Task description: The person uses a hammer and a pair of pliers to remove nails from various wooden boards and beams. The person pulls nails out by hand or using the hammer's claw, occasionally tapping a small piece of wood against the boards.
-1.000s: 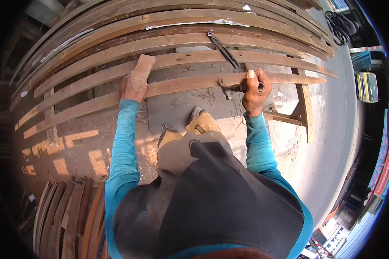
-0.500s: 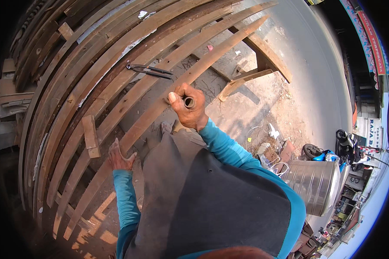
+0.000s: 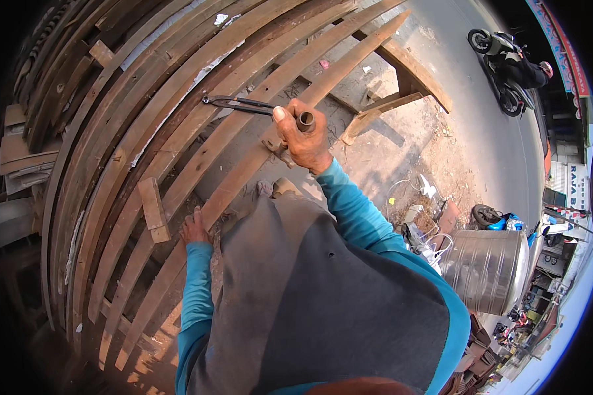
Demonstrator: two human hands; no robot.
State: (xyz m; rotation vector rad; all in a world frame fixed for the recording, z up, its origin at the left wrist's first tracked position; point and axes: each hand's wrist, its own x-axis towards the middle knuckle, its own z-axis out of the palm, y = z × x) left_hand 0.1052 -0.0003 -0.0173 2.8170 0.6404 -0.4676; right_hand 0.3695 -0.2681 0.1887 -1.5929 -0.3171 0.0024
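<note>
My right hand (image 3: pixel 304 141) is gripping a hammer (image 3: pixel 290 135) over the plank (image 3: pixel 244 178), lifted since a second ago. Left hand (image 3: pixel 194 229), flat and open, is bracing that plank lower down; pincers (image 3: pixel 234 103) lying just beyond.

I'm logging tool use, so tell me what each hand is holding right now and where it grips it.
The right hand grips a hammer by its tubular metal handle, near the handle's open end. The left hand holds nothing; it rests on a wooden plank.

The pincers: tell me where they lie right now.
In the head view the dark metal pincers lie on the long wooden planks in the upper middle, just left of the right hand, which grips a hammer handle.
</note>
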